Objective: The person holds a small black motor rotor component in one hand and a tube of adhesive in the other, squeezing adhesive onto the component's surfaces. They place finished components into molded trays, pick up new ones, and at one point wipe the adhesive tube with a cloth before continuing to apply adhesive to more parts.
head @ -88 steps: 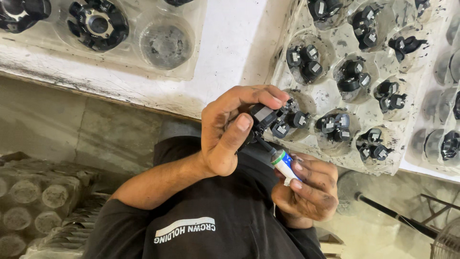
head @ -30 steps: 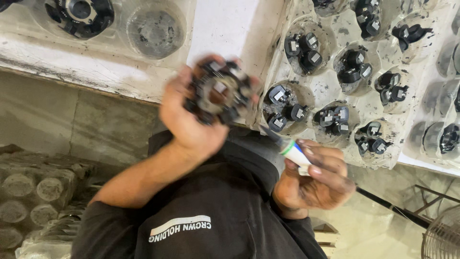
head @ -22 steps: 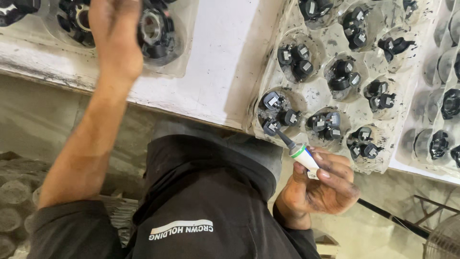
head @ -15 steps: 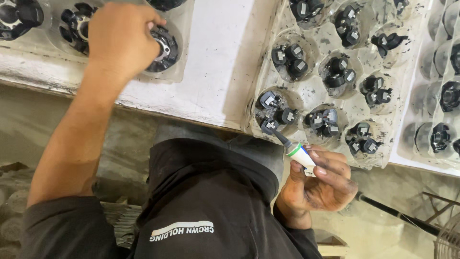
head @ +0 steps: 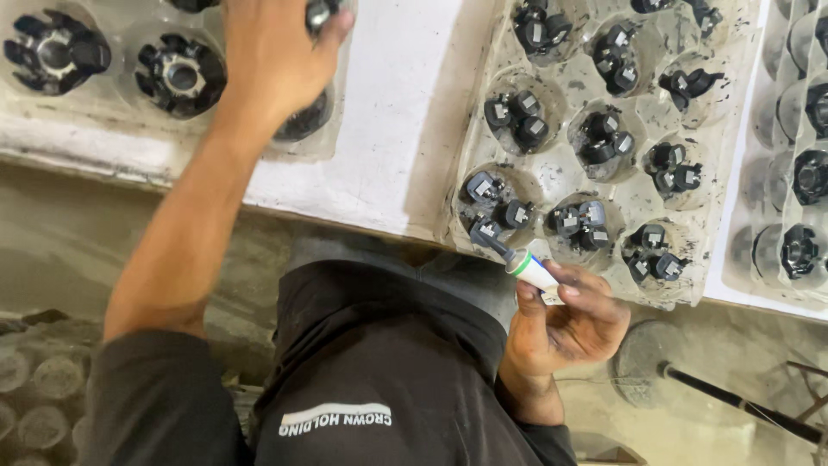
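Black round plastic rotor part (head: 304, 121), mostly hidden under the left hand (head: 276, 52), sits in a cup of the clear plastic blister tray (head: 112, 129) at top left of the white bench (head: 379, 129). Largest first: bench runs across the top, its front edge over the person's lap. Second clear moulded tray (head: 561, 185) lies on the bench right of centre, its cups each holding small black clip pieces (head: 500, 198); a third tray (head: 793, 173) at the far right edge holds more black parts. Left tray also shows two black finned rotors (head: 181, 76) in cups just beside the covered one. Left hand reaches up over the tray, fingers curled down on the rotor part, thumb side pressing at its top; closed around it as far as can be seen. Right hand (head: 565, 324) is low near the tray's front edge, fingers pinched shut on a small white tube with green collar and dark nozzle (head: 528, 267), nozzle tip pointing at the nearest cup.
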